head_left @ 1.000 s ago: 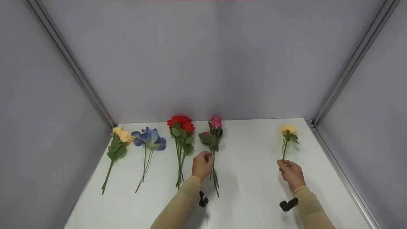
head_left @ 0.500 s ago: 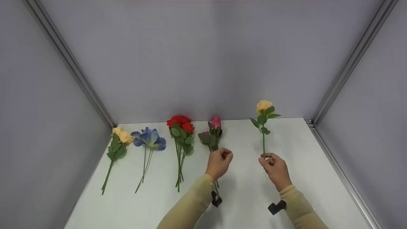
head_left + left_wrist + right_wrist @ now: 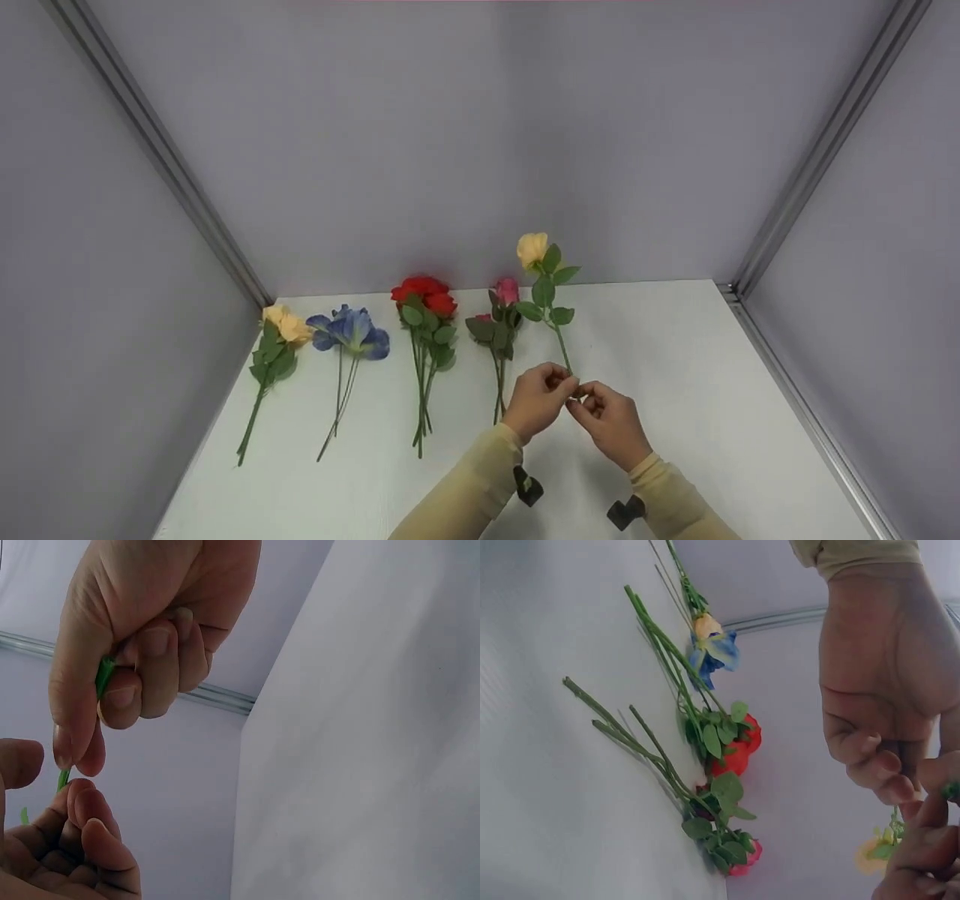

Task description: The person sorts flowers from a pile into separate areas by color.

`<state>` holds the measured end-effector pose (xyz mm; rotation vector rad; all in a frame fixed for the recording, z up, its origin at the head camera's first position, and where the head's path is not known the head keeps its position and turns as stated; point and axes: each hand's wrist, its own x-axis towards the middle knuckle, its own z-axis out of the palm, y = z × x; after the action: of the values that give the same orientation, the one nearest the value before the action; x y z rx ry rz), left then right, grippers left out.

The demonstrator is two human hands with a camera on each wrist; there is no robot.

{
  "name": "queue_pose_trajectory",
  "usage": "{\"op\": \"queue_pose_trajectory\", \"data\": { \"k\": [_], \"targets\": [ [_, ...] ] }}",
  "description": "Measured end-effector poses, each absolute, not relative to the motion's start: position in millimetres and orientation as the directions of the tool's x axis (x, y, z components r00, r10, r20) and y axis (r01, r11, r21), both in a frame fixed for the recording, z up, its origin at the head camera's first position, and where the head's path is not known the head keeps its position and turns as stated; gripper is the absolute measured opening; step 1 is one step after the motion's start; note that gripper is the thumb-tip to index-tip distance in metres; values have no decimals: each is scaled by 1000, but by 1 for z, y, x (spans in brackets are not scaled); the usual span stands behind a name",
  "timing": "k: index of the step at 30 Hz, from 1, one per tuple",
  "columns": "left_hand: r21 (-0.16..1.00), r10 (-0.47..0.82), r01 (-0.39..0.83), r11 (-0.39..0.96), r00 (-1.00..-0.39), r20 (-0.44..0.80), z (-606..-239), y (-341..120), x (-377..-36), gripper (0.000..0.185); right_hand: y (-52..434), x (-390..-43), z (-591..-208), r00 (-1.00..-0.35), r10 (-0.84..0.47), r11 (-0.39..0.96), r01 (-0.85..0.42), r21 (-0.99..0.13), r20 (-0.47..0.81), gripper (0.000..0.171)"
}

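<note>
A yellow rose (image 3: 533, 250) with green leaves stands nearly upright in front of me, its bloom against the back wall. My right hand (image 3: 613, 425) pinches the lower end of its stem between thumb and fingers. Just above, my left hand (image 3: 534, 397) has its fingers curled about the same stem, fingertips close to those of the right hand. In the left wrist view the green stem (image 3: 64, 779) runs from the right fingertips in behind the left fingers (image 3: 97, 821). The right wrist view shows the bloom (image 3: 871, 856) partly hidden beyond the hands.
On the white table (image 3: 360, 499) lie pink roses (image 3: 495, 330) beside the left hand, then red roses (image 3: 424, 295), blue flowers (image 3: 352, 331) and yellow roses (image 3: 287, 324) further left. Grey panels (image 3: 615, 135) enclose the back and sides.
My right hand has lifted the yellow rose off the table's right side and brought it left. The left hand has moved right, away from the pink roses, to meet its stem.
</note>
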<state>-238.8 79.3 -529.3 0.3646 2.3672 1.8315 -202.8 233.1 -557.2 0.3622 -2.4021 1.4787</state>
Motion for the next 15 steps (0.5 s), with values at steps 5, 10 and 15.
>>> {"op": "queue_pose_trajectory", "data": {
  "k": [5,10,15],
  "targets": [
    [973,261,107,205,-964,51,-536,72,-235,9,224,-198,-565,-919,-85,452,-380,-807,385,5],
    [966,268,121,226,-962,58,-538,59,-235,9,218,-196,-569,-940,-147,413,-342,-844,308,16],
    [955,253,138,263,-965,70,-536,42,-241,6,217,-195,-570,-948,-205,405,-310,-860,245,19]
  ]
}}
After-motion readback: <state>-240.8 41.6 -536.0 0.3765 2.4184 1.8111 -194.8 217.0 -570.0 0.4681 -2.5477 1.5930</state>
